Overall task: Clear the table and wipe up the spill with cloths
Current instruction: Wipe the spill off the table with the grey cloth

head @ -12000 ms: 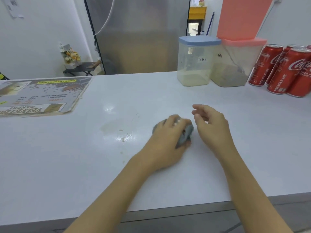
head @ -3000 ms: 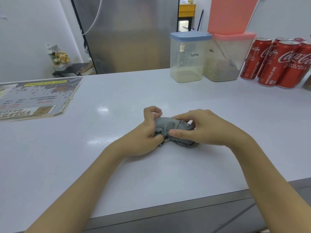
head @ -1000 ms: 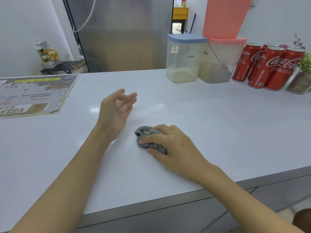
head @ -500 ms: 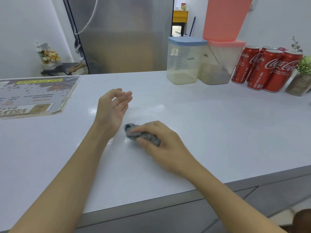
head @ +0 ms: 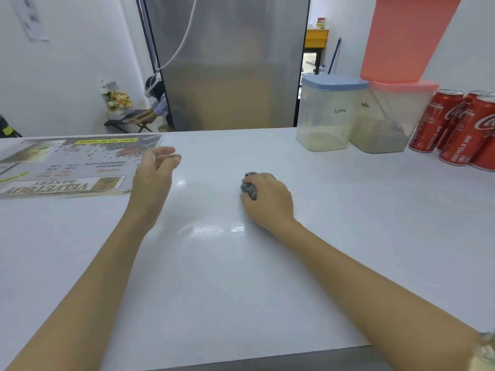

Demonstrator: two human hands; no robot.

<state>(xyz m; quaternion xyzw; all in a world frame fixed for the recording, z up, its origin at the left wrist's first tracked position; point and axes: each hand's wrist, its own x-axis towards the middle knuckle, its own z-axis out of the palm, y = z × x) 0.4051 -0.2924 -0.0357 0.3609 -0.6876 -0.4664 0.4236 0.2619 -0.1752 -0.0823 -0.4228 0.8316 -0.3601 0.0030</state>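
Grey cloth [head: 249, 187], bunched small, sits pressed on the white desk [head: 348, 236] under the right hand [head: 267, 199], whose fingers curl over it. The left hand [head: 155, 178] hovers apart to the left, loosely spread and empty.

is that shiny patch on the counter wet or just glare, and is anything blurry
Head view: the bright streaks on the counter near the right hand look like ceiling-light glare; wetness can't be ruled out. Left hand fingers are slightly motion-blurred. Cans bow at the wide-angle edge.
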